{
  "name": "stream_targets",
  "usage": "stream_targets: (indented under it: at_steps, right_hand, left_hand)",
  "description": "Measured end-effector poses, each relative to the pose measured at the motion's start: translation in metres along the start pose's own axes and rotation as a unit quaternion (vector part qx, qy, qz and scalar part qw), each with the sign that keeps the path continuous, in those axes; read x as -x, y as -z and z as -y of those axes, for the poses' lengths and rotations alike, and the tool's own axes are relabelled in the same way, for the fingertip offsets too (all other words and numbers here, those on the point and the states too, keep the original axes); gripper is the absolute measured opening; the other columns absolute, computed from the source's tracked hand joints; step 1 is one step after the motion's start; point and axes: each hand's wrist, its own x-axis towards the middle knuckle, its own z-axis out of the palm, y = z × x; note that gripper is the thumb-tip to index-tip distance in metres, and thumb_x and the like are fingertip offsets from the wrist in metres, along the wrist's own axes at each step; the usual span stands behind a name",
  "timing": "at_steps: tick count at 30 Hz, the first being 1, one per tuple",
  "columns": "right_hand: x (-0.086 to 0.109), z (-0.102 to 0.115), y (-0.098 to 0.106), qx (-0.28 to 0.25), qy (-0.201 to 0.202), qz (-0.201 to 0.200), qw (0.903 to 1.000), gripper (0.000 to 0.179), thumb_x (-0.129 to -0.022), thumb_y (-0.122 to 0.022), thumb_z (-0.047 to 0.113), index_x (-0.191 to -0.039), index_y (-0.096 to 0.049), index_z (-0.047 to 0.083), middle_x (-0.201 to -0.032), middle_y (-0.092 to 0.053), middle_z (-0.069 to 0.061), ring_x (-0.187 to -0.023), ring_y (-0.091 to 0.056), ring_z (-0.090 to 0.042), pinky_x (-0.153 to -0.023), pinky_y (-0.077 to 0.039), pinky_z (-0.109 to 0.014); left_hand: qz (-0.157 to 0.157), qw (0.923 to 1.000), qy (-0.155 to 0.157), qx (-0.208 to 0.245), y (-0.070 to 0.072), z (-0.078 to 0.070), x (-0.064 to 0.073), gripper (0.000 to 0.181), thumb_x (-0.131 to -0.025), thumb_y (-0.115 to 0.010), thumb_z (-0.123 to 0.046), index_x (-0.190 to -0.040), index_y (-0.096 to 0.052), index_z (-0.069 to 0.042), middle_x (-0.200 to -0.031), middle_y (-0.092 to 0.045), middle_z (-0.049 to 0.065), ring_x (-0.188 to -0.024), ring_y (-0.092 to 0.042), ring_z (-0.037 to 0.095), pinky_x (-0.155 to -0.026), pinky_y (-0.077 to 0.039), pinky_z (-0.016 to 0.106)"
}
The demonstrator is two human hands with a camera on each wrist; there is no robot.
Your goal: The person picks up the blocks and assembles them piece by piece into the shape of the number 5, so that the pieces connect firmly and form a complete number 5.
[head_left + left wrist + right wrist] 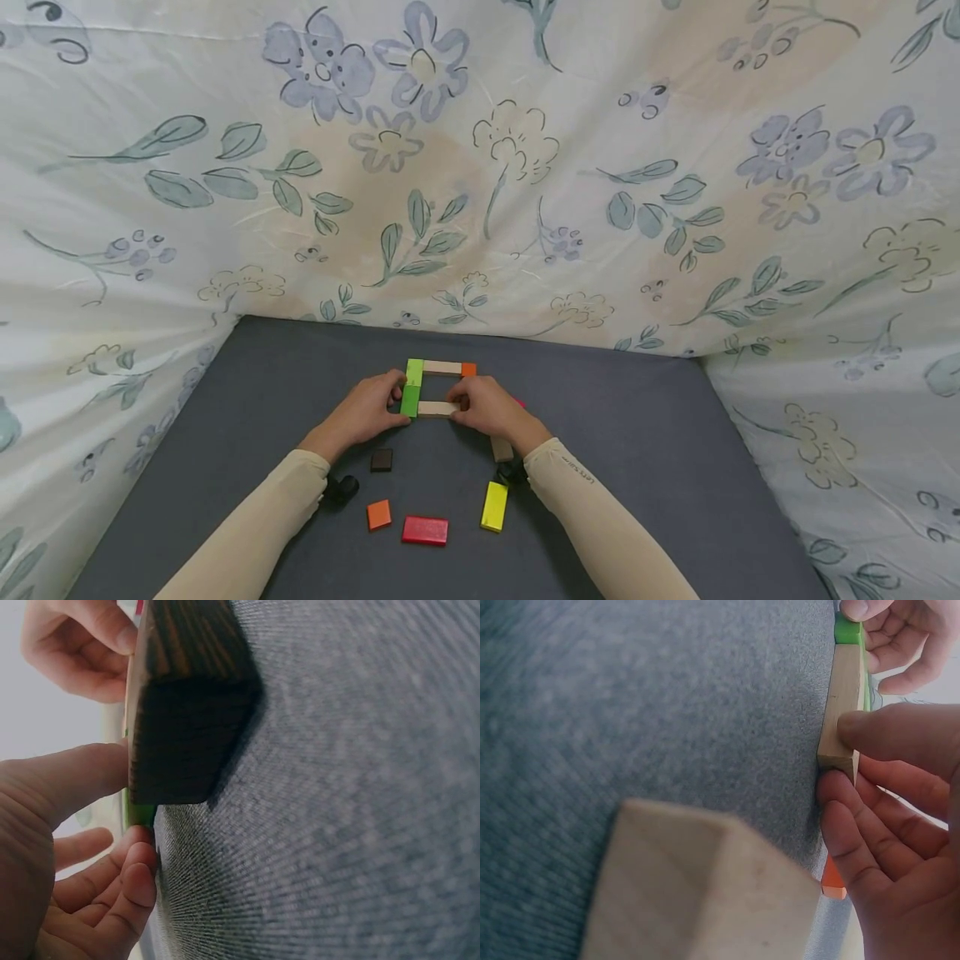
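Two green blocks lie end to end, a lighter one [414, 372] behind a darker one [409, 402]. My left hand [363, 408] grips the darker green block, its thumb at the near end and fingers along the left side. A plain wooden block [435, 408] extends rightward from that near end; in the right wrist view it meets the green one [847, 630]. My right hand [491, 408] pinches the plain block at its right end between thumb and fingers. Another plain block [442, 367] runs along the back to a small orange block [468, 369].
Nearer me on the dark grey cloth lie a dark brown block [382, 460], an orange block [378, 515], a red block [425, 531] and a yellow block [493, 507]. Another wooden block [502, 450] is partly under my right wrist. A floral curtain [517, 250] hangs behind.
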Motion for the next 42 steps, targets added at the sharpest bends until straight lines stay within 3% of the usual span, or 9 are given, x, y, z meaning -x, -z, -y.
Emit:
stream_targets:
  at_steps: [36, 39, 42]
  right_hand:
    - [-0.0010, -0.0016, 0.0035, -0.019, 0.001, 0.015, 0.9997, 0.024, -0.096, -0.085, 0.012, -0.119, -0.081, 0.010, -0.097, -0.072, 0.003, -0.082, -0.064, -0.008, -0.076, -0.057, -0.030]
    - [-0.0014, -0.0020, 0.0030, -0.019, -0.002, 0.017, 0.9997, 0.025, -0.096, -0.085, 0.013, -0.121, -0.081, 0.010, -0.099, -0.073, 0.003, -0.081, -0.064, -0.008, -0.076, -0.057, -0.030]
    - [-0.0022, -0.0026, 0.0024, -0.018, -0.002, 0.019, 0.9996, 0.026, -0.097, -0.085, 0.014, -0.122, -0.081, 0.010, -0.100, -0.073, 0.002, -0.081, -0.064, -0.008, -0.075, -0.057, -0.029]
  left_hand:
    - [0.000, 1.0000, 0.005, 0.004, -0.0011, -0.0008, -0.0036, 0.055, -0.088, -0.095, -0.020, -0.129, -0.063, -0.002, -0.099, -0.059, 0.000, -0.088, -0.058, 0.017, -0.080, -0.052, 0.043]
    - [-0.003, 0.9999, 0.007, 0.007, -0.0011, -0.0014, -0.0017, 0.059, -0.088, -0.095, -0.023, -0.132, -0.063, -0.002, -0.103, -0.059, 0.003, -0.090, -0.058, 0.019, -0.081, -0.052, 0.044]
    - [-0.015, 0.9999, -0.007, -0.004, -0.0004, -0.0031, 0.0032, 0.064, -0.091, -0.092, -0.028, -0.141, -0.062, 0.000, -0.117, -0.058, 0.010, -0.101, -0.061, 0.025, -0.087, -0.054, 0.048]
